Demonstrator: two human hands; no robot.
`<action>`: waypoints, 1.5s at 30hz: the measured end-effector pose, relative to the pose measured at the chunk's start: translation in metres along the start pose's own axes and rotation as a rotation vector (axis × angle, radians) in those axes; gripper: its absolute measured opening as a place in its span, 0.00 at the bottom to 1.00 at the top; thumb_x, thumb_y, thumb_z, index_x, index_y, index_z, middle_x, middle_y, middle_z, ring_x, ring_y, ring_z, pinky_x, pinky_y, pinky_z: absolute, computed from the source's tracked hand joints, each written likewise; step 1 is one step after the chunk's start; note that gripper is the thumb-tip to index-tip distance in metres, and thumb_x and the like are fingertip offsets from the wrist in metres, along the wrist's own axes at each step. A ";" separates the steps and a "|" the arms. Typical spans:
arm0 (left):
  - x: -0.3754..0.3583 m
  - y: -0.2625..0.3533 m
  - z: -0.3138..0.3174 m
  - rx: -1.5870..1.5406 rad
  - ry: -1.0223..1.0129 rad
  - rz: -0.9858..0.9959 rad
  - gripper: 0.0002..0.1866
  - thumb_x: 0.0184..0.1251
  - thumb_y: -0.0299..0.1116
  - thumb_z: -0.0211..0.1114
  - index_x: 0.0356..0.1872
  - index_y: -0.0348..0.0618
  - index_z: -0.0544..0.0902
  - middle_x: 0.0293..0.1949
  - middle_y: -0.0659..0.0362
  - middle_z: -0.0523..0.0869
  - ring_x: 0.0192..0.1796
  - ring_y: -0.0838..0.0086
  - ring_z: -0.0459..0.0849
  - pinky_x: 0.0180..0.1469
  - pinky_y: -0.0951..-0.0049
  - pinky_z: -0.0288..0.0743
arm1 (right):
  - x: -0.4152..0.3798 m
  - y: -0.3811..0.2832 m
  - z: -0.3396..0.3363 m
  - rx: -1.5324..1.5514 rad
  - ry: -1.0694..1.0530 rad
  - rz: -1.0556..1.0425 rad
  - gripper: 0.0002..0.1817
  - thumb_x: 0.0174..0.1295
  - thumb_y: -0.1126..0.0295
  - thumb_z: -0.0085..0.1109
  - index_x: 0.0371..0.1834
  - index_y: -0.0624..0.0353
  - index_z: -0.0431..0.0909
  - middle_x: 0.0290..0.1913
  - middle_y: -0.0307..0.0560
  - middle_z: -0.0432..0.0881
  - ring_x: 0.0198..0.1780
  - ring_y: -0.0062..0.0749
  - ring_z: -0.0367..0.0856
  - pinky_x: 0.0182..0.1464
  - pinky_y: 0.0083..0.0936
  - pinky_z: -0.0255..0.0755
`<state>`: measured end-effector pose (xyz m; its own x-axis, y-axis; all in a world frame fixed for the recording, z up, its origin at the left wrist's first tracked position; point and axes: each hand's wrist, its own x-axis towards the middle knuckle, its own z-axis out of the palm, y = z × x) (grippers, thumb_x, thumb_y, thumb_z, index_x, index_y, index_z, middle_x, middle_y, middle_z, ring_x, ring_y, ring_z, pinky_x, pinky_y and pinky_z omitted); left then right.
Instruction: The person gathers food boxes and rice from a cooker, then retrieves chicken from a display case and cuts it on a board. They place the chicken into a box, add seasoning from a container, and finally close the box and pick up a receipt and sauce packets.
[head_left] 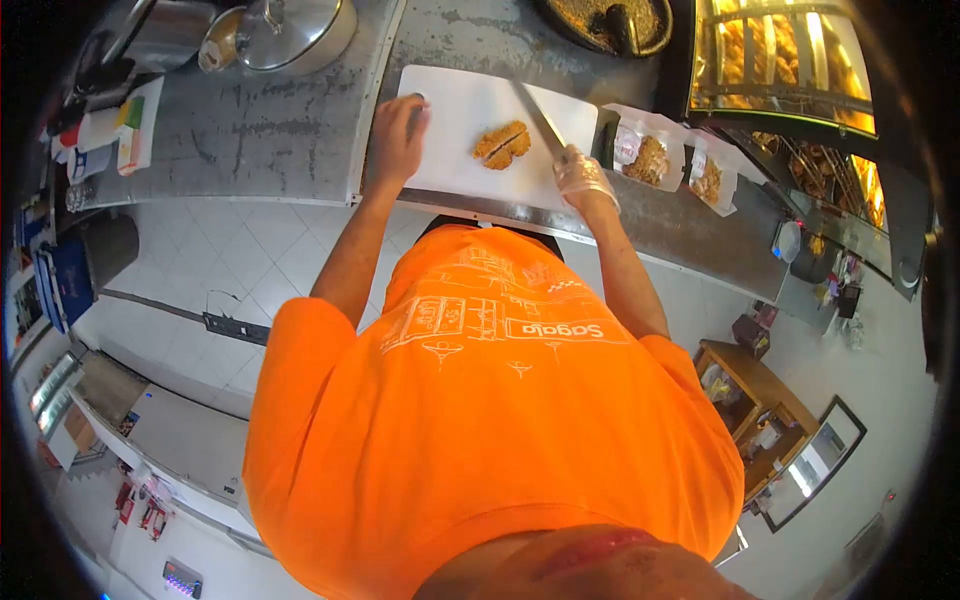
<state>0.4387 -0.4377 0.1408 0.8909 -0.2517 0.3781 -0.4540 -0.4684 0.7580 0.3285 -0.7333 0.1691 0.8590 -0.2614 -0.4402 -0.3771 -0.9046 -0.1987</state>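
Note:
A white cutting board (455,105) lies on the metal counter. On it sits a breaded fried piece, probably chicken (502,146), with a cut running through it. My right hand (585,178), in a clear plastic glove, is closed round the handle of a long knife (540,120). The blade points up and to the left over the board, apart from the breaded piece. My left hand (398,138) is bare and rests at the board's left edge, fingers partly spread, holding nothing that I can see.
Two open food boxes (648,160) (712,183) with fried pieces stand right of the board. Beyond them is a lit display case (785,60). A round dark stone mortar (605,22) is at the back, and a lidded metal pot (295,35) stands at back left.

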 end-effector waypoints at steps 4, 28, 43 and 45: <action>0.047 0.012 0.064 -0.011 -0.201 0.163 0.12 0.66 0.42 0.60 0.43 0.47 0.79 0.49 0.57 0.79 0.55 0.60 0.72 0.59 0.60 0.62 | -0.021 -0.067 0.005 0.116 -0.226 0.023 0.15 0.67 0.61 0.44 0.47 0.56 0.76 0.41 0.63 0.82 0.46 0.57 0.80 0.48 0.45 0.73; 0.070 0.003 0.154 0.066 -0.538 0.184 0.15 0.69 0.49 0.53 0.40 0.50 0.79 0.48 0.62 0.80 0.57 0.66 0.72 0.58 0.61 0.59 | -0.018 -0.049 0.033 0.170 -0.222 0.089 0.22 0.70 0.53 0.36 0.44 0.59 0.74 0.37 0.66 0.81 0.43 0.65 0.79 0.44 0.52 0.72; 0.082 0.006 0.176 0.123 -0.646 0.246 0.14 0.70 0.46 0.52 0.45 0.49 0.78 0.49 0.62 0.79 0.58 0.66 0.71 0.60 0.62 0.59 | -0.008 -0.030 0.094 0.229 -0.186 0.143 0.16 0.68 0.60 0.42 0.53 0.57 0.67 0.36 0.69 0.80 0.40 0.64 0.80 0.41 0.54 0.72; 0.074 0.004 0.173 0.174 -0.698 0.255 0.15 0.70 0.46 0.52 0.45 0.49 0.78 0.49 0.62 0.79 0.58 0.66 0.71 0.60 0.61 0.59 | -0.010 -0.032 0.090 0.251 -0.188 0.123 0.16 0.67 0.61 0.41 0.52 0.57 0.67 0.36 0.70 0.80 0.40 0.65 0.80 0.40 0.54 0.72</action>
<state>0.5006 -0.6048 0.0800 0.5693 -0.8197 0.0629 -0.6918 -0.4364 0.5753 0.3012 -0.6718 0.1013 0.7317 -0.2761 -0.6232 -0.5678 -0.7527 -0.3332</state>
